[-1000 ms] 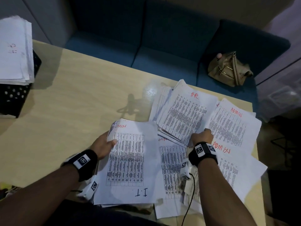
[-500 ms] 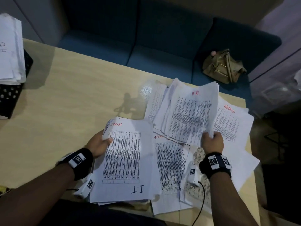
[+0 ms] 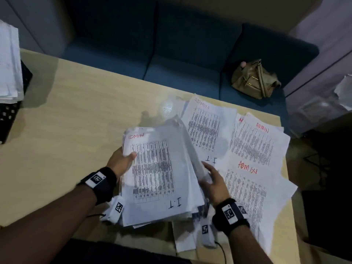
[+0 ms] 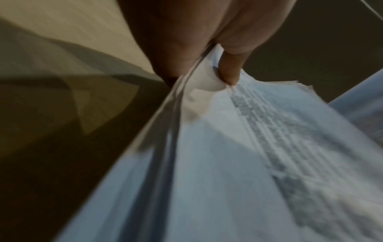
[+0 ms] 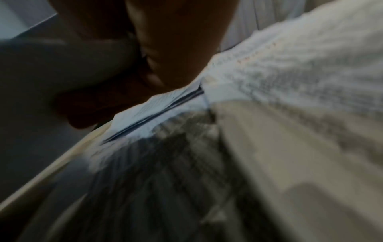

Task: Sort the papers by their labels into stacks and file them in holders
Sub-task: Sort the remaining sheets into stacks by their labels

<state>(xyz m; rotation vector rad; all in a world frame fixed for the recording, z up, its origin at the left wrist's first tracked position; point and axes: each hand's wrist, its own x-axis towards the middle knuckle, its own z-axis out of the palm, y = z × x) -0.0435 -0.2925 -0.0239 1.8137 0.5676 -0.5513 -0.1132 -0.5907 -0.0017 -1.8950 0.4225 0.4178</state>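
Left hand [image 3: 122, 161] pinches one paper stack [image 3: 158, 178] by its left edge, thumb on top, over the table [image 3: 76, 121]. Right hand [image 3: 213, 183] is at its right edge; I can't tell its grip. I count three loose ADMIN sheets [image 3: 253, 143] to the right and one black holder [image 3: 11, 115] far left.

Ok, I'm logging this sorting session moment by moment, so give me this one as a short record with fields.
Left hand: grips the left edge of the held stack, thumb on top
Right hand: at the stack's right edge; grip unclear
Held stack: top sheet marked ADMIN in red, I.T in black
Loose sheets: spread on the table to the right, several marked ADMIN
Black holder: far left, holds white papers
Sofa: tan handbag on the seat
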